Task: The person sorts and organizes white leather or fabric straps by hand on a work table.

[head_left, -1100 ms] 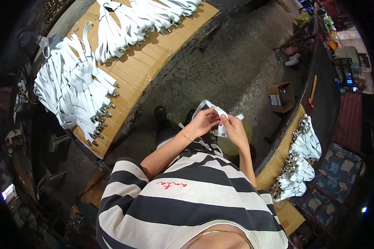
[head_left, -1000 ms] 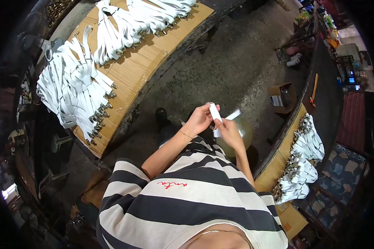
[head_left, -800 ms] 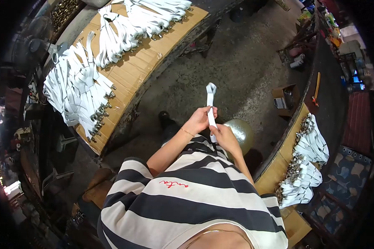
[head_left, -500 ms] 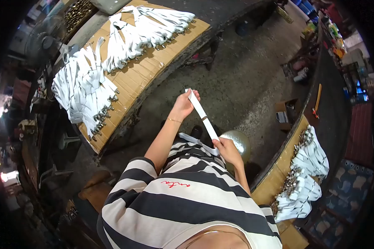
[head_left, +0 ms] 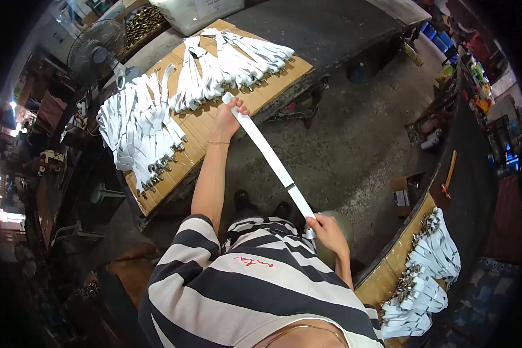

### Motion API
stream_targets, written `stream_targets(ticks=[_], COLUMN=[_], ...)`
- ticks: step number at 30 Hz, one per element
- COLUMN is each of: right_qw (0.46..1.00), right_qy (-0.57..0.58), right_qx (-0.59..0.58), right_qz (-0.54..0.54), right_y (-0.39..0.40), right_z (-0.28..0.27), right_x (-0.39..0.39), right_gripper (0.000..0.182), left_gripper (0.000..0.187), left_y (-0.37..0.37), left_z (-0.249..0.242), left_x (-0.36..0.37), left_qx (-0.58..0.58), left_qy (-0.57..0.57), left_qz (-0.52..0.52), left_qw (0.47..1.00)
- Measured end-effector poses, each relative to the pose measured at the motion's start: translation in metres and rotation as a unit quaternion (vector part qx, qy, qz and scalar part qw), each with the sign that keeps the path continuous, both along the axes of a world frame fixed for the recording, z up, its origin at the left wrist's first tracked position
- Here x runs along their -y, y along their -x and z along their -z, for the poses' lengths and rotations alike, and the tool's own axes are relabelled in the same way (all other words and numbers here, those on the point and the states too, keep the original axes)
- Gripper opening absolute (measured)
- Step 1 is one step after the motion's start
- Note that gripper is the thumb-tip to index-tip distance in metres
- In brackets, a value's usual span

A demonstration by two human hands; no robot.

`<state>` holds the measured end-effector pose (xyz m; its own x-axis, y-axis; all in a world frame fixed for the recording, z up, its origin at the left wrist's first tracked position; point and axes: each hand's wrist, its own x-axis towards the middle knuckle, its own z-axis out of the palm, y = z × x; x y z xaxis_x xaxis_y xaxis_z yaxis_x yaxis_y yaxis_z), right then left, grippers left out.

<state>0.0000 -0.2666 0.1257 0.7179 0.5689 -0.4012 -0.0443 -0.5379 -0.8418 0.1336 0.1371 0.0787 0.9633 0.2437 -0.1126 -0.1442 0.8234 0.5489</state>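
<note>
A flat white strap (head_left: pixel 267 152), which looks like a belt, is stretched straight and slanting between my two hands. My left hand (head_left: pixel 228 119) is closed around its upper end, close to the front edge of the cardboard-covered table. Lower down, my right hand (head_left: pixel 329 233) pinches the strap near its other end, in front of my striped shirt. A narrow dark band (head_left: pixel 290 187) crosses the strap just above my right hand. A short white tip shows under my right fingers.
Bunches of white straps with metal ends (head_left: pixel 145 124) lie on a cardboard sheet (head_left: pixel 298 68) at left. More strap bundles (head_left: pixel 423 290) rest on the right-hand bench, where a hammer (head_left: pixel 449 174) lies. A fan (head_left: pixel 98 52) stands at upper left. A round stool (head_left: pixel 345 226) is behind my right hand.
My left hand has moved up and left towards the cardboard. A longer stretch of strap now runs between my hands, and the slack that hung at my waist is gone.
</note>
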Motion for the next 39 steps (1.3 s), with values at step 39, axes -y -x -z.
stream_targets(ticks=[39], right_qw=[0.965], right_qy=[-0.063], right_qx=[0.165], right_qz=[-0.192], right_y=[-0.009], right_z=[-0.026], right_x=[-0.278], right_gripper=[0.031], left_gripper=[0.022], left_y=[0.170], left_z=[-0.076], left_x=[-0.324], left_qx=[-0.158], left_qy=[-0.208], left_qz=[-0.495], left_qw=[0.829])
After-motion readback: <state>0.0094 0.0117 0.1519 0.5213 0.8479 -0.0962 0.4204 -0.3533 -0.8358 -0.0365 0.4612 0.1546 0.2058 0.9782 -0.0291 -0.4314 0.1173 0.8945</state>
